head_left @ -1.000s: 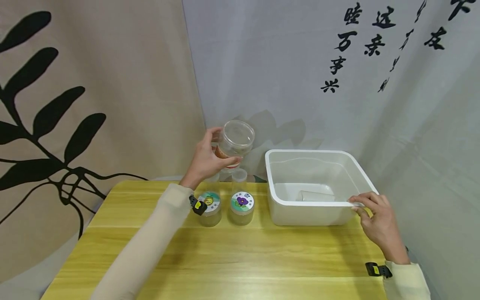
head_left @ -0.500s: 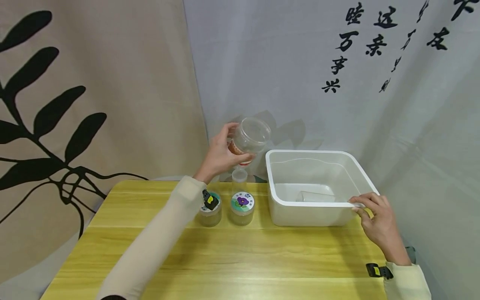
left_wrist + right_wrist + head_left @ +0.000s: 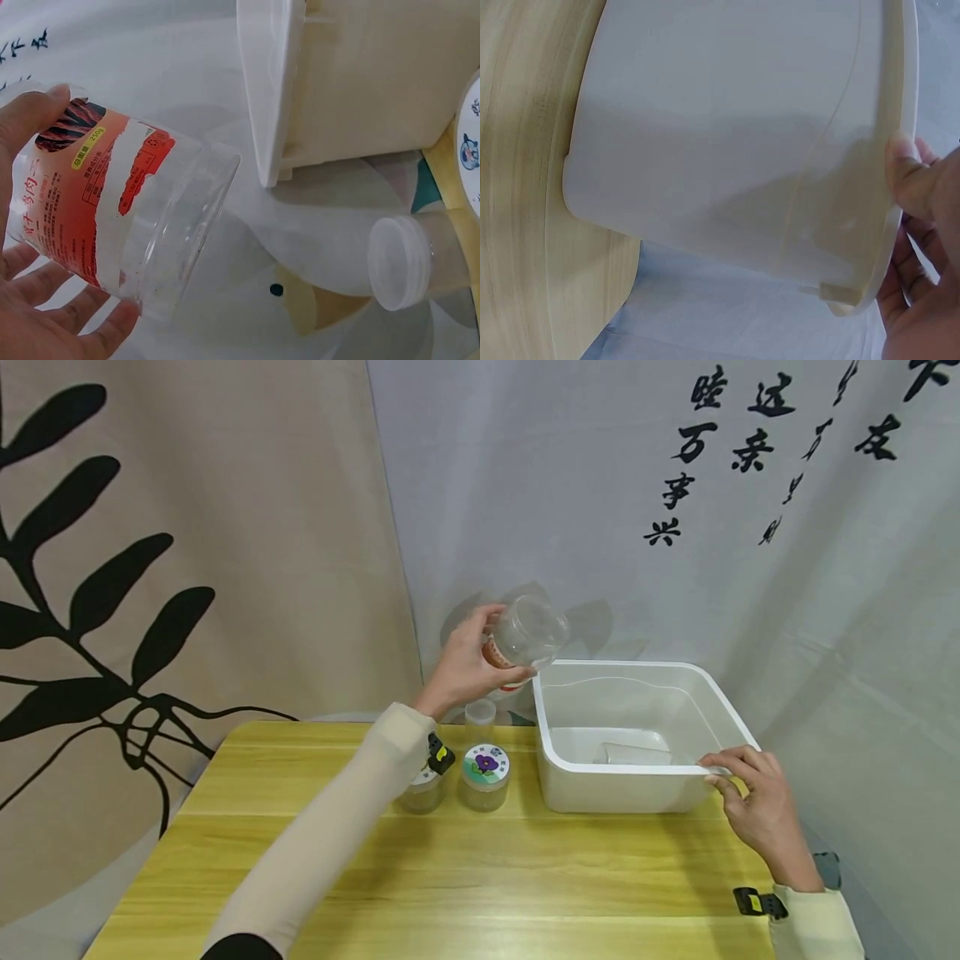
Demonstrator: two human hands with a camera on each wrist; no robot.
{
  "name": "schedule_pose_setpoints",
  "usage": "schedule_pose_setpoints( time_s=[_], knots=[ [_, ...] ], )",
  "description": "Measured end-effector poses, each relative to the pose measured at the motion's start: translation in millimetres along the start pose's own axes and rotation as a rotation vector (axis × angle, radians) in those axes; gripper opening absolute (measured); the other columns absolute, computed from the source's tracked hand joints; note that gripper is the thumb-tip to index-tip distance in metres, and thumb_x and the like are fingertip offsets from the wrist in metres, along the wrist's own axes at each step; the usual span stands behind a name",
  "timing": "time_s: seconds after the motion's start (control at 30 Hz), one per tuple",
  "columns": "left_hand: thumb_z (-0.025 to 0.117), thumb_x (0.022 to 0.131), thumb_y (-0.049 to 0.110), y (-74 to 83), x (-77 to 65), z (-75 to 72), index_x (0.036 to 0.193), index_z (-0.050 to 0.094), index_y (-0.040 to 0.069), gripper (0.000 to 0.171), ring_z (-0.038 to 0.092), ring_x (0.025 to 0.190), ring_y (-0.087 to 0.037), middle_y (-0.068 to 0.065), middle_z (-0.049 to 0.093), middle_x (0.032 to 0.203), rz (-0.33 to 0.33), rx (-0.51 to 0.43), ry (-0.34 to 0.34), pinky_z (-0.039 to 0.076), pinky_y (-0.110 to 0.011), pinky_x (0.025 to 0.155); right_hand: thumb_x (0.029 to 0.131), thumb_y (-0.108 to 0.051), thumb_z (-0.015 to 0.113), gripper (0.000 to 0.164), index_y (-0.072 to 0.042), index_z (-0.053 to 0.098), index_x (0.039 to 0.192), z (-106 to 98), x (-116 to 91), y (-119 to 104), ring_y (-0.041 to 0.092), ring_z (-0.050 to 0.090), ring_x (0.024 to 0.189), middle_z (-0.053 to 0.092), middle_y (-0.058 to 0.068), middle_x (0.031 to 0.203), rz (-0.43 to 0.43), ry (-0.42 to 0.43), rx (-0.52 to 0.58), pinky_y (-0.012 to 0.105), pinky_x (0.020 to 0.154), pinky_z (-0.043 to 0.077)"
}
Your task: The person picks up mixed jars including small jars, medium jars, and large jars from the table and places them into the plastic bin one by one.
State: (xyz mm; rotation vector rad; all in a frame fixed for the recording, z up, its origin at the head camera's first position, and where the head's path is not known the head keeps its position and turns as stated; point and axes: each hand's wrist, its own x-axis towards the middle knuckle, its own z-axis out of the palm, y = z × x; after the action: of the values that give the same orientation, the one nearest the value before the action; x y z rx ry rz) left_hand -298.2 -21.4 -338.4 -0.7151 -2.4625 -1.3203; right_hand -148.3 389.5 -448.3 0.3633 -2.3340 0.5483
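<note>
My left hand (image 3: 467,667) grips a clear plastic jar (image 3: 536,631) tilted in the air, just beyond the white bin's back left corner. Seen from the left wrist, the jar has a torn red and orange label (image 3: 71,195), and the fingers (image 3: 52,300) wrap its body from the left. At the bin's front right corner, my right hand (image 3: 761,810) pinches the rim of the white plastic bin (image 3: 615,789), which stands on the table. In the right wrist view the thumb (image 3: 904,161) lies over that rim. Inside the bin, a clear cylindrical container (image 3: 636,754) lies on its side.
Two jars with picture lids stand left of the bin: one with a purple flower (image 3: 485,763), the other jar (image 3: 422,797) partly behind my left wrist. A small clear container (image 3: 480,713) stands behind them. The wooden table (image 3: 525,877) meets curtains (image 3: 525,485) behind.
My left hand has carried the jar to the right, toward the bin, tilting it further. The left forearm now covers part of the left lidded jar. My right hand has stayed on the rim.
</note>
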Motion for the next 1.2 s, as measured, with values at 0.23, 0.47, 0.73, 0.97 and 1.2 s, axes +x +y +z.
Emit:
schedule_pose_setpoints(
  time_s=[0.23, 0.47, 0.73, 0.97, 1.2],
  knots=[
    [0.091, 0.073, 0.048, 6.4, 8.6, 8.6, 0.153, 0.039, 0.020, 0.100, 0.056, 0.125, -0.022, -0.006, 0.056, 0.144, 0.015, 0.039, -0.039, 0.052, -0.043, 0.106, 0.073, 0.018, 0.080, 0.035, -0.007, 0.078, 0.097, 0, 0, 0, 0.007, 0.037, 0.089, 0.066, 0.007, 0.096, 0.000, 0.004, -0.004, 0.028, 0.072, 0.027],
    [0.092, 0.073, 0.045, 13.3, 21.5, 19.3, 0.152, 0.042, 0.017, 0.098, 0.057, 0.121, -0.020, -0.004, 0.059, 0.138, 0.069, 0.034, -0.066, 0.053, -0.042, 0.103, 0.072, 0.019, 0.080, 0.035, -0.006, 0.077, 0.097, 0, 1, 0, 0.008, 0.038, 0.090, 0.066, 0.008, 0.096, -0.004, 0.006, -0.010, 0.029, 0.072, 0.028],
    [0.091, 0.074, 0.047, 22.8, 32.0, 35.3, 0.154, 0.039, 0.016, 0.101, 0.054, 0.129, -0.022, -0.005, 0.055, 0.146, 0.097, 0.083, -0.130, 0.051, -0.042, 0.107, 0.072, 0.019, 0.080, 0.036, -0.006, 0.077, 0.097, -1, 0, -1, 0.008, 0.038, 0.090, 0.066, 0.008, 0.097, 0.001, 0.002, -0.014, 0.028, 0.072, 0.028],
    [0.088, 0.077, 0.050, 27.6, 38.1, 49.0, 0.157, 0.035, 0.019, 0.101, 0.056, 0.114, -0.015, -0.002, 0.051, 0.150, 0.104, 0.127, -0.190, 0.050, -0.039, 0.109, 0.073, 0.019, 0.080, 0.035, -0.006, 0.077, 0.097, 1, -1, -2, 0.011, 0.040, 0.090, 0.066, 0.009, 0.096, 0.005, 0.004, -0.017, 0.029, 0.073, 0.029],
    [0.086, 0.079, 0.051, 27.2, 37.1, 57.6, 0.158, 0.033, 0.020, 0.100, 0.062, 0.113, -0.014, -0.003, 0.057, 0.142, 0.105, 0.171, -0.228, 0.048, -0.038, 0.111, 0.073, 0.018, 0.080, 0.035, -0.006, 0.077, 0.097, 3, 0, -2, 0.013, 0.041, 0.091, 0.066, 0.009, 0.097, 0.001, 0.002, -0.014, 0.029, 0.073, 0.030]
  ],
)
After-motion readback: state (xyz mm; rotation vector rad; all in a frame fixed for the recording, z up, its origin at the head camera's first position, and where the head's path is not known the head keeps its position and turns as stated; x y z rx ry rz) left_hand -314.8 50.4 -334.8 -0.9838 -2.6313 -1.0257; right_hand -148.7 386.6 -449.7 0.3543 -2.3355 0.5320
